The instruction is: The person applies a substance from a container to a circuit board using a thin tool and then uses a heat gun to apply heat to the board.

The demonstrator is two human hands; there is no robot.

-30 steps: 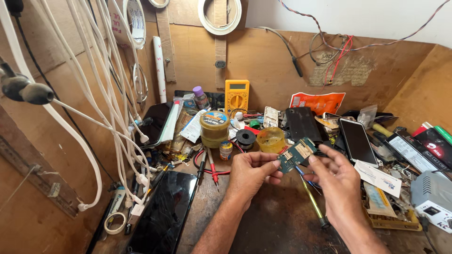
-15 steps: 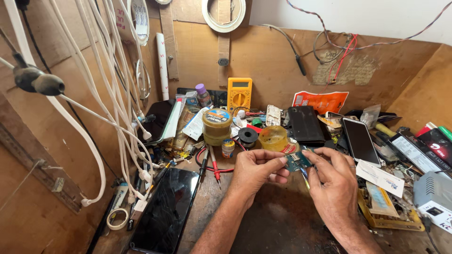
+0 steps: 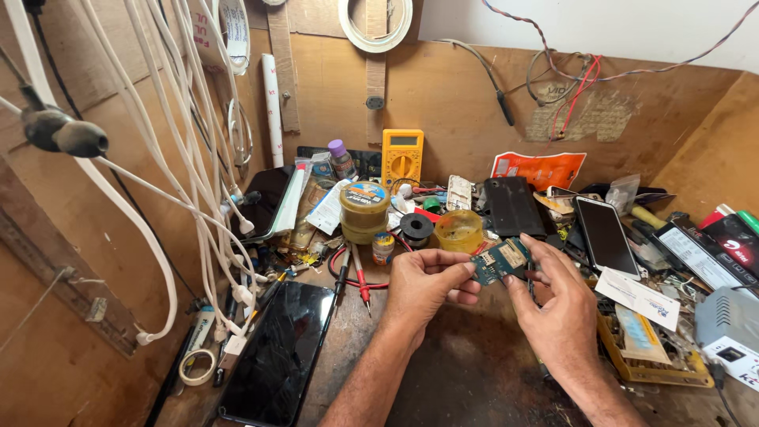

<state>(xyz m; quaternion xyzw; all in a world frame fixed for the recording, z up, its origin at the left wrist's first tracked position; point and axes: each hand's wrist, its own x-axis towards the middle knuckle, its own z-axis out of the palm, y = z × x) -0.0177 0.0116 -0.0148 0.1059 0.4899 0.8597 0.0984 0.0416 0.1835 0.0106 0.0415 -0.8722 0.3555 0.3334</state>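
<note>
A: Where was the board (image 3: 500,260) just then?

B: Held up over the middle of the desk (image 3: 466,372), between both hands. The left hand (image 3: 423,286) pinched its left edge between thumb and fingertips. The right hand (image 3: 557,316) had its grip on the right edge, thumb below and fingers curled over the top.

A: So both grips were closed on it?

B: Yes, both clenched on the board, neither one released. It hung clear of the desk, tilted a little, with its component face towards the camera.

A: What lay around it?

B: Just beyond it stood a yellow tub (image 3: 459,230) and a black spool (image 3: 416,228). Farther back was a yellow meter (image 3: 402,158) against the wall. A dark phone (image 3: 281,352) lay face up near left, with red and black probes (image 3: 353,277) beside it. Another phone (image 3: 605,235) lay to the right.

A: Which step would you say was in hand?

B: Inspection, I judged. The board was being turned and looked over, and no tool was in either hand.

A: And the next move?

B: It would call for one hand to keep the board steady by its edges. The other would have to let go and reach for the probes or a tool.
</note>
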